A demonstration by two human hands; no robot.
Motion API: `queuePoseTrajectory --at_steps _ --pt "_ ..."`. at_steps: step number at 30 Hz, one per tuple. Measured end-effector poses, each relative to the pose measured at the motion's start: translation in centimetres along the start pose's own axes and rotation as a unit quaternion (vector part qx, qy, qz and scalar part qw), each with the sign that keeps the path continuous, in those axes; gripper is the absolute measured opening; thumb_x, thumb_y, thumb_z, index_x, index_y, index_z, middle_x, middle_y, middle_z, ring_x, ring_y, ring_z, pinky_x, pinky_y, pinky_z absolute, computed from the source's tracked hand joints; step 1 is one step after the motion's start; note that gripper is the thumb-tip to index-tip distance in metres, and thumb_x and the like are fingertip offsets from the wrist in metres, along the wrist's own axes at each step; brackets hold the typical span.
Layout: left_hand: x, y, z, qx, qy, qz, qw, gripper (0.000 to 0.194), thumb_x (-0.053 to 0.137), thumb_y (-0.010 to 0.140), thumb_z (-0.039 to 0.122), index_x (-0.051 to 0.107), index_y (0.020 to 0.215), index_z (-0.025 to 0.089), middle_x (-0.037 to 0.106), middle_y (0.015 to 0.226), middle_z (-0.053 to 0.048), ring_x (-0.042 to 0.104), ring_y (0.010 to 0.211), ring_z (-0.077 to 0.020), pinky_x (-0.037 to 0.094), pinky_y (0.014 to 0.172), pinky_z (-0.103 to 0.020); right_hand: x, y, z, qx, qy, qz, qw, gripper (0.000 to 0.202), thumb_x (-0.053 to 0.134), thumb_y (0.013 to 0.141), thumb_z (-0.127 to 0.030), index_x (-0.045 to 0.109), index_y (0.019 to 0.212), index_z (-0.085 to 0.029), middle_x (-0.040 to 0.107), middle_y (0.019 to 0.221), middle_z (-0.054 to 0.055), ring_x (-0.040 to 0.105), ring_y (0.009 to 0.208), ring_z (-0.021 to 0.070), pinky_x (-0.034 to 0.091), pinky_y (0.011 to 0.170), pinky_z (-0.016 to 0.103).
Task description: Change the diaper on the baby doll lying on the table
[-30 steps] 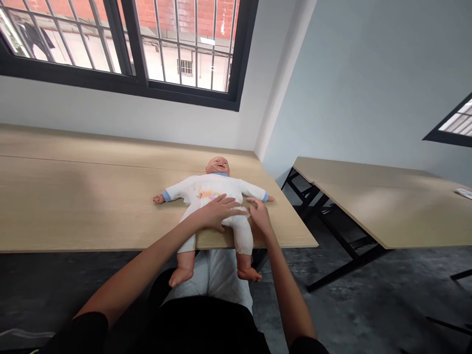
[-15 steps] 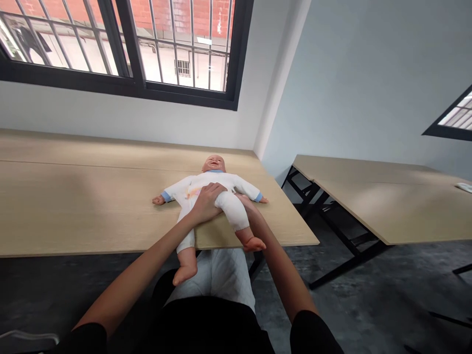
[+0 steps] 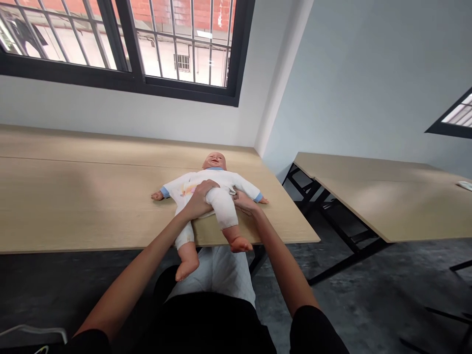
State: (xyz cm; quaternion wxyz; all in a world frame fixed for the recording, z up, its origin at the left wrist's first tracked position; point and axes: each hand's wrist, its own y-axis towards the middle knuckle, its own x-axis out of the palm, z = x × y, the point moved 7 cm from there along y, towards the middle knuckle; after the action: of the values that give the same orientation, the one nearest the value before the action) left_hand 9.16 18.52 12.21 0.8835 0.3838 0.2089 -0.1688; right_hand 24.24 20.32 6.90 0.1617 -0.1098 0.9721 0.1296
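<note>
Nearest my camera are the grey trousers, with the black-sleeved forearms reaching forward over them. The doll lies on its back at the front edge of the tabletop, legs towards me, probably so both arms can reach its hips comfortably. One foot hangs past the edge; the other leg is angled inward. My left hand grasps that leg's inner thigh, while my right hand curls onto clothing at its outer hip; some fingertips are hidden. I'd judge this two-sided hold steadies the leg. Farther back, the tabletop supports its torso and head, arms spread. Beyond is the barred window.
</note>
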Motion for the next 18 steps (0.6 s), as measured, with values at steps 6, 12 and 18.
queuePoseTrajectory --at_steps 6,12,18 --pt "-1.0 -0.4 -1.3 -0.081 -0.051 -0.017 0.995 0.039 0.068 0.064 0.030 0.057 0.100 0.020 0.064 0.108 -0.008 0.059 0.104 -0.0266 0.047 0.096 -0.036 -2.4 0.0 3.3 0.055 0.014 0.117 0.991 0.038 0.073 0.068 -0.035 0.058 0.099 -0.018 0.066 0.087 0.005 0.066 0.078 0.0228 0.059 0.068 0.037" --pt "-1.1 -0.3 -1.2 -0.087 -0.087 -0.043 0.992 0.044 0.067 0.061 0.031 0.057 0.102 0.019 0.063 0.109 -0.008 0.059 0.108 -0.0277 0.045 0.100 -0.038 -3.4 0.3 2.2 -0.010 -0.052 0.178 0.983 0.014 0.057 0.073 -0.031 0.061 0.080 -0.019 0.068 0.090 0.007 0.065 0.087 0.0222 0.055 0.086 0.038" --pt "-0.6 -0.4 -0.7 -0.048 -0.072 -0.067 0.994 0.040 0.067 0.065 0.028 0.058 0.102 0.019 0.064 0.109 -0.010 0.059 0.106 -0.0266 0.047 0.098 -0.038 -3.5 0.2 2.5 0.018 0.007 0.175 0.984 0.021 0.052 0.078 -0.034 0.063 0.083 -0.017 0.067 0.080 0.004 0.062 0.067 0.0154 0.052 0.062 0.027"
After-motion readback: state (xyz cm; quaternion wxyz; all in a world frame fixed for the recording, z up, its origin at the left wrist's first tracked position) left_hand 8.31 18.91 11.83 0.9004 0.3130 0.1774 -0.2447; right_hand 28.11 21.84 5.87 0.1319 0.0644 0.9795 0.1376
